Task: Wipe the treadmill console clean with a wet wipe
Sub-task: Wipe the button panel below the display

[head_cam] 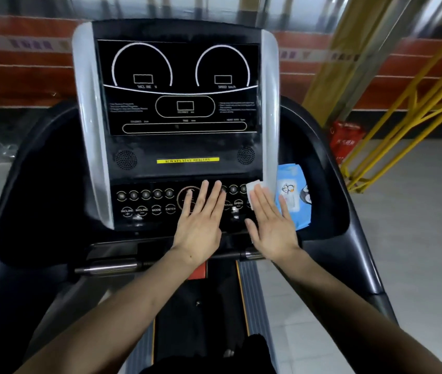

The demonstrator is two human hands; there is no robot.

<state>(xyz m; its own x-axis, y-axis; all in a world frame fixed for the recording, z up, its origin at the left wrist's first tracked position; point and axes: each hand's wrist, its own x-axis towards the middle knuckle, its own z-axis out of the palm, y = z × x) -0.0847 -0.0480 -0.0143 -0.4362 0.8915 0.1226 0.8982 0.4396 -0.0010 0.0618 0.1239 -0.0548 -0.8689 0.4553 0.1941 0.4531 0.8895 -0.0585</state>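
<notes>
The black treadmill console (179,147) fills the middle of the view, with a dark display above and a button panel (147,203) below. My left hand (201,217) lies flat, fingers spread, over the panel's centre dial. My right hand (271,222) lies flat at the panel's right end, fingers together, pressing a white wet wipe (252,188) that shows past my fingertips. The blue wet wipe pack (292,195) rests in the right side tray, just right of that hand.
Black side trays flank the console. A chrome handlebar (112,265) crosses below the panel, and the belt (201,319) runs under my arms. Yellow metal framing (392,125) and a red bag (345,139) stand on the floor to the right.
</notes>
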